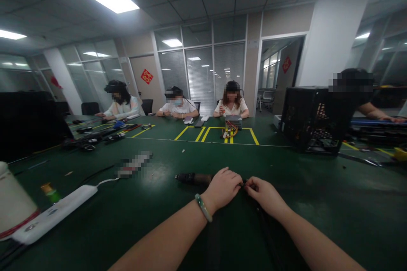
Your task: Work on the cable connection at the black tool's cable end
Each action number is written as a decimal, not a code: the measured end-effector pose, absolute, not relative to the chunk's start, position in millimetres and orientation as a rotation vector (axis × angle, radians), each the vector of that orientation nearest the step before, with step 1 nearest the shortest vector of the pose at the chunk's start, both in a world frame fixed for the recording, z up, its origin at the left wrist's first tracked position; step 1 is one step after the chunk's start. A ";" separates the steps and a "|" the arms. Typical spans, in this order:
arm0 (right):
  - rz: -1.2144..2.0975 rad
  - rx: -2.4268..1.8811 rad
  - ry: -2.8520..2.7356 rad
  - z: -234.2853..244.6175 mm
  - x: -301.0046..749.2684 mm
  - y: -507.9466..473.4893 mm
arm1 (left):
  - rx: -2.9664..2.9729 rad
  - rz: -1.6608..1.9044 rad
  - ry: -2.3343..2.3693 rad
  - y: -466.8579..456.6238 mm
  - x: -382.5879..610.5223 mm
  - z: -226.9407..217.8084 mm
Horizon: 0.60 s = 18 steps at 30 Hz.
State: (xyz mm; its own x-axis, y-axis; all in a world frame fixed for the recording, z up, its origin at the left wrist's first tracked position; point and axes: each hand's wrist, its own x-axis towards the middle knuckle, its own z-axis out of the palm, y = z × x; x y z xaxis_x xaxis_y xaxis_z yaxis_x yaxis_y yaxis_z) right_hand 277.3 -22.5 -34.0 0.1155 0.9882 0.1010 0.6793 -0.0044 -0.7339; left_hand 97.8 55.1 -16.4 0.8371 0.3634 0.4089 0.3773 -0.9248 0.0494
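A dark, pen-shaped power tool with a narrow tip, which looks like an electric screwdriver (193, 178), lies sideways on the green table. My left hand (224, 186), wearing a green bangle (203, 207), is closed over its right end. Close beside it, my right hand (263, 194) pinches a small dark piece at the tool's tail, apparently the end of a black cable (259, 211). That cable trails toward me under the right wrist. Fingertips of both hands nearly meet, and they partly hide the joint between tool and cable.
On the left are a white power strip (57, 214), a white cylinder (14, 203) and a small green-and-gold item (50, 192). A black computer case (313, 120) stands at right. Across the green table (152, 220), several people sit; a power supply (233, 122) rests before one person.
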 end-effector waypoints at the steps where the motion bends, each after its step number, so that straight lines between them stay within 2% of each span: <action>1: 0.603 -1.746 -1.633 -34.0 277.3 -22.3 | -2.982 -0.647 -0.599 55.5 97.7 -16.7; 18: 0.622 -1.741 -1.632 -36.8 277.5 -20.9 | -3.051 -0.730 -0.846 54.9 96.8 -17.3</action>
